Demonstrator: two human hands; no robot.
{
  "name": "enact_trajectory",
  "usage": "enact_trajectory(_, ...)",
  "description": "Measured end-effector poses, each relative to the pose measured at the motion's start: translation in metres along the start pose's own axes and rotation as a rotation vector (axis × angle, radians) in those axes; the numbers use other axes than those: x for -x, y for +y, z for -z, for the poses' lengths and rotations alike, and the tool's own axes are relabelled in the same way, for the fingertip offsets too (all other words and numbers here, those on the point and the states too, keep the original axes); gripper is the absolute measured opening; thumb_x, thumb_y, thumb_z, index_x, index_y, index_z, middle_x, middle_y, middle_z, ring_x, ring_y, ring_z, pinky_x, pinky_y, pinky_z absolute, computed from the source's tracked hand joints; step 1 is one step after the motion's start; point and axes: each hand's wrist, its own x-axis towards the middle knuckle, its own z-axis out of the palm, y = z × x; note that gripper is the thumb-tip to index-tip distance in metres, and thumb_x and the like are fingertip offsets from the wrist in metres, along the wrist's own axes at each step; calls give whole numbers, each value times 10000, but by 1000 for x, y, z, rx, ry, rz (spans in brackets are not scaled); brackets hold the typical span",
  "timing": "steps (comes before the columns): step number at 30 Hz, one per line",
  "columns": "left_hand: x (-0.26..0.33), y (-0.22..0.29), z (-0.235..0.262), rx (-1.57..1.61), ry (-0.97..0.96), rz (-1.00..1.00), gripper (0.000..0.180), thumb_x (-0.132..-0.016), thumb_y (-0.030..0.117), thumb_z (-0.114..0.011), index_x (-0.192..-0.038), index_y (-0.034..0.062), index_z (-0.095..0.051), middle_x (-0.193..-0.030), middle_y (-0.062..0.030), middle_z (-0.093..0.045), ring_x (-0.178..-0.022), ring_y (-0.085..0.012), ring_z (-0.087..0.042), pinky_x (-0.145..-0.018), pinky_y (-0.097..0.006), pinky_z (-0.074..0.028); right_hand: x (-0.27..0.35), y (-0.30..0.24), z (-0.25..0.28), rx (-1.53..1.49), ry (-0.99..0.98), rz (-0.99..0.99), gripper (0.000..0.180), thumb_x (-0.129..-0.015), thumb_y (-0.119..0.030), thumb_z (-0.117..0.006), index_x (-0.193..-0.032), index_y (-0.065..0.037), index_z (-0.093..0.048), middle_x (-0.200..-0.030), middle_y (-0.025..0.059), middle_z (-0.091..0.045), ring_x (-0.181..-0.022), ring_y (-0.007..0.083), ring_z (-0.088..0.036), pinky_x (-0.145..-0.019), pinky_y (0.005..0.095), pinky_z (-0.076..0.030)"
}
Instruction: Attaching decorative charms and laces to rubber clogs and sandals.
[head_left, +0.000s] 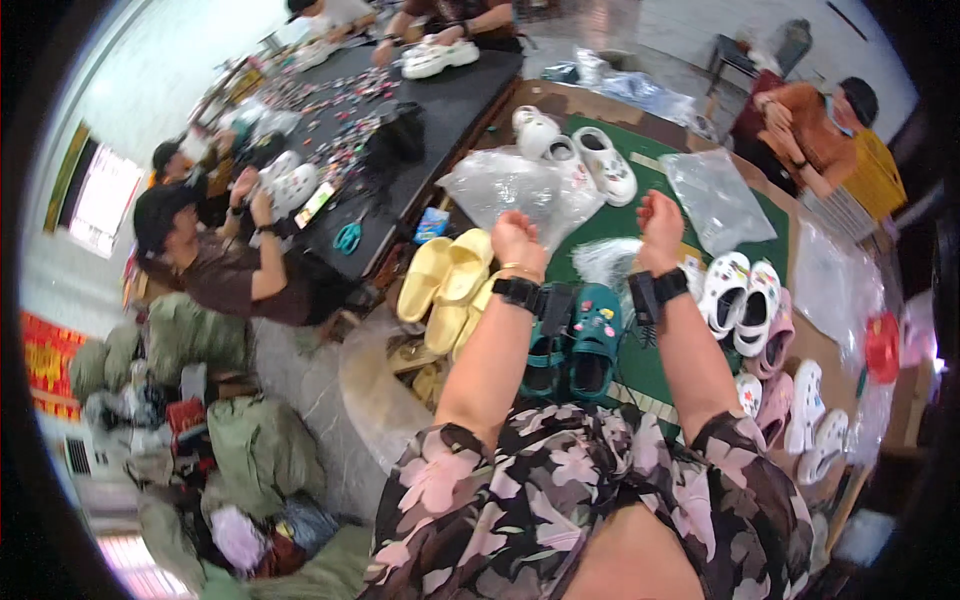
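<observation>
My left hand point(517, 241) is raised over the table with its fingers curled in, beside a clear plastic bag point(500, 188). To its right my right hand point(660, 228) is held up in the same way, fingers curled; nothing shows in either hand. Dark green clogs point(596, 335) with small charms stand below and between my forearms, partly hidden by my left wrist. White clogs point(604, 165) with charms lie beyond my hands, one pair partly in clear plastic. Yellow slides point(445, 275) sit left of my left forearm. A flat clear bag point(718, 200) lies right of my right hand.
A green cutting mat point(590, 236) covers part of the table. White-and-black clogs point(742, 300) and pink clogs point(775, 405) line the right side. Across a black table point(440, 110) with scattered charms and teal scissors point(347, 237), several people handle white clogs. Another person point(815, 140) sits far right. Green sacks point(262, 455) stand left.
</observation>
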Motion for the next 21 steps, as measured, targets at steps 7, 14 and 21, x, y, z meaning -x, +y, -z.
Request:
enact_trajectory(7, 23, -34, -24, 42, 3, 146, 106, -911, 201, -481, -849, 143, -545, -765, 18, -574, -674, -144, -554, -600, -299, -458, 28, -4, -7, -104, -12, -34, 181, -974, -224, -503, -950, -80, -611, -795, -4, -611, -644, 83, -553, -546, 224, -418)
enact_trajectory(14, 26, -44, -28, 96, -53, 147, 152, -865, 202, -498, -752, 111, -542, -683, -8, -570, -618, -153, -534, -573, -276, -444, 75, 11, -35, -283, 66, -457, 178, -932, -241, -497, -915, -104, -609, -760, -4, -616, -641, 108, -575, -536, 255, -430)
enact_trajectory(21, 30, -58, -17, -42, -180, 93, 190, -855, 274, -511, -731, 131, -523, -634, -16, -472, -529, -166, -453, -473, -305, -395, 76, 25, -41, -557, -125, -552, 138, -919, -200, -556, -877, -70, -573, -726, 25, -569, -639, 158, -549, -627, 315, -486)
